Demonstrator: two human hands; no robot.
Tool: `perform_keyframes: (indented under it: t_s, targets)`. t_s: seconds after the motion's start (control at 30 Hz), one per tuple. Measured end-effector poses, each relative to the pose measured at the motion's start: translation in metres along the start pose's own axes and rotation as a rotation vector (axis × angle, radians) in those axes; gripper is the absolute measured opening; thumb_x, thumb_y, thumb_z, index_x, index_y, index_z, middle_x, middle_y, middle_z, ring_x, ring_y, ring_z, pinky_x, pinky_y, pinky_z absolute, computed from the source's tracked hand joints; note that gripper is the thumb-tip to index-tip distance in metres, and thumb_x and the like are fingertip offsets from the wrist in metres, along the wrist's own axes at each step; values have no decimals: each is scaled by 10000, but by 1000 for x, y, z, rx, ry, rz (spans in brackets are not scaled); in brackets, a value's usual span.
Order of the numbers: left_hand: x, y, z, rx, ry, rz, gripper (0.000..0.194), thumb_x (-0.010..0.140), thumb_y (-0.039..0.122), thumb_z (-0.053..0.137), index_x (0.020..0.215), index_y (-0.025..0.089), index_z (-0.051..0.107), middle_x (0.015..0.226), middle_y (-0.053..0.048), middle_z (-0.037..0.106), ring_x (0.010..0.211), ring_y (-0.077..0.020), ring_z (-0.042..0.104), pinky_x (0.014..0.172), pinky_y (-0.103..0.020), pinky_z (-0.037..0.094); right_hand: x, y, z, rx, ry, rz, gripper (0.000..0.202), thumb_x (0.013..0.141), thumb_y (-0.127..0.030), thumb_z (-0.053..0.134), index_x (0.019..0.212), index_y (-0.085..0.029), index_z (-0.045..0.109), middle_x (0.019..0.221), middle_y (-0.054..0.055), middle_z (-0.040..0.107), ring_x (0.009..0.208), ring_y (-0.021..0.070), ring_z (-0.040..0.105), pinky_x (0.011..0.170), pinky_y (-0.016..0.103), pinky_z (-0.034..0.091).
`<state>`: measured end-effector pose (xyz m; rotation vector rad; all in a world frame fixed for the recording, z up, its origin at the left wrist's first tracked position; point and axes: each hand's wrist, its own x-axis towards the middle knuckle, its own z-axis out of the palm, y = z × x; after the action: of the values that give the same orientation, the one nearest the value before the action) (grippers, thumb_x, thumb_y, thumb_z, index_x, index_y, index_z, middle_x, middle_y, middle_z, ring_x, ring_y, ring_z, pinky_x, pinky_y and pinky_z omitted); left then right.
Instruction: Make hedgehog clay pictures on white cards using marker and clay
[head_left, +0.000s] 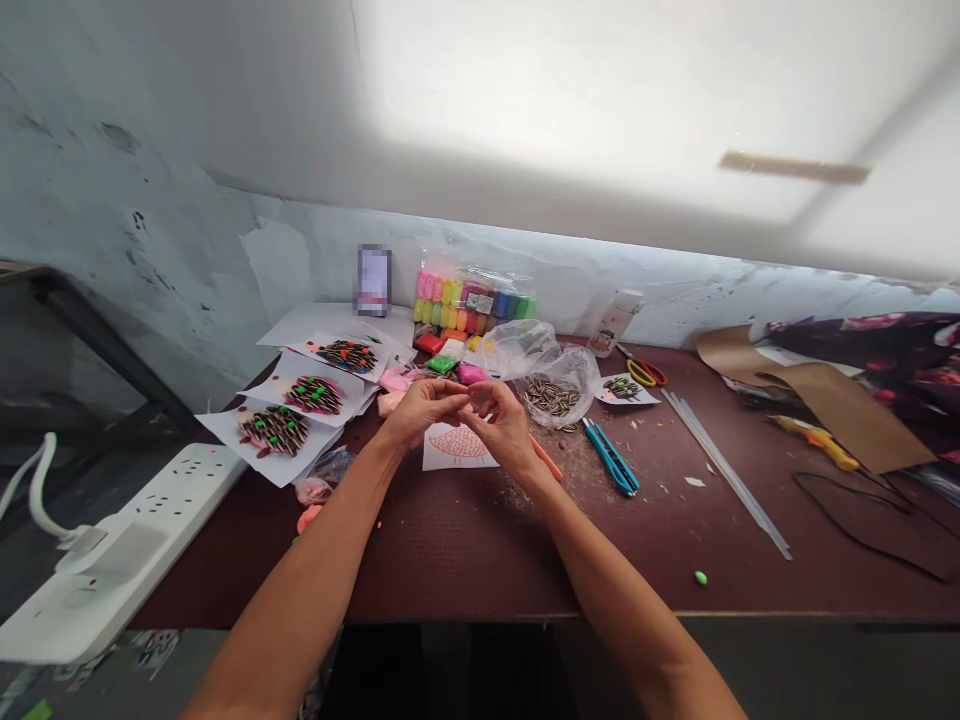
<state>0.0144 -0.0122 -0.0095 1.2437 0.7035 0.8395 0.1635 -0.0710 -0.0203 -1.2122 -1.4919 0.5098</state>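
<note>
My left hand [426, 412] and my right hand [504, 428] meet above a small white paper [442, 459] with an orange hedgehog-like outline drawn on it. The fingers of both are pinched together, tips close to each other; whatever lies between them is too small or hidden to make out. Just left of my left hand are lumps of pink clay [396, 378]. Beyond my right hand, a clear plastic bag [581, 375] lies open with many striped seeds [551, 397] in it. An orange pen-like stick [546, 458] shows beside my right wrist.
Decorated hedgehog papers [274, 432] lie at left, near a white power strip [142, 540]. Packs of coloured clay [472, 303] and a phone [373, 280] stand by the wall. At right are a teal cutter [611, 458], scissors [643, 370], glue sticks [727, 475] and a yellow glue gun [817, 442].
</note>
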Motion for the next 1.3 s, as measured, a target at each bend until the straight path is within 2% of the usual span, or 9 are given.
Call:
perform_keyframes:
  t_s: [0.07,0.2,0.33,0.53,0.7,0.83,1.0,1.13,1.3]
  targets:
    - [0,1,1,-14,11,-3,524,545,514,858,841,115,690,706,-42,721,579,-129,649,584,-258,535,1,1,-1,22,-12,7,217,798,-329,712,980,-220,667,949,28,649,666,119,508,650,267,446]
    - [-1,2,2,-23,-41,-27,539,600,546,826,891,120,667,733,-46,729,603,-144,678,599,-270,556,1,3,-2,22,19,-24,121,841,-327,678,896,-220,697,865,22,643,684,129,524,660,273,444]
    - [-1,0,2,21,-46,-62,590,578,550,838,958,129,675,758,-52,732,600,-151,687,577,-261,553,2,2,-2,9,72,-73,138,825,-364,704,793,-230,708,892,29,617,712,138,515,669,283,437]
    - [-1,1,-1,106,-74,0,505,620,593,788,798,127,710,604,-21,665,519,-109,610,528,-227,497,3,-1,-3,0,47,-56,133,809,-372,720,828,-240,709,904,25,613,684,135,479,670,290,431]
    - [-2,6,-2,103,-49,40,480,608,581,796,740,129,702,624,-26,669,532,-101,591,535,-223,480,0,-2,-1,33,6,-36,150,837,-383,682,895,-248,711,873,22,632,684,142,492,667,290,438]
    - [-3,8,-1,104,-68,41,482,622,585,783,754,130,693,655,-37,683,560,-116,617,548,-229,497,-1,-1,0,126,55,30,193,829,-404,690,938,-245,700,851,12,645,666,134,504,637,275,421]
    - [-3,8,-1,74,-47,36,467,607,511,820,842,129,689,680,-23,688,575,-123,642,538,-224,499,1,0,-2,81,87,-17,172,824,-398,697,790,-230,683,792,2,611,649,131,480,595,261,377]
    - [-4,9,-2,91,-60,31,531,621,499,820,986,134,695,756,-44,723,590,-137,665,539,-235,509,1,-4,-5,21,75,-43,207,828,-404,694,729,-226,658,771,9,598,669,145,487,627,278,404]
    - [-3,7,-3,163,-88,-18,500,626,540,803,893,122,735,672,-55,714,555,-150,664,527,-243,514,2,-9,-6,17,80,-39,263,797,-436,724,669,-223,637,767,22,602,686,158,502,645,293,423]
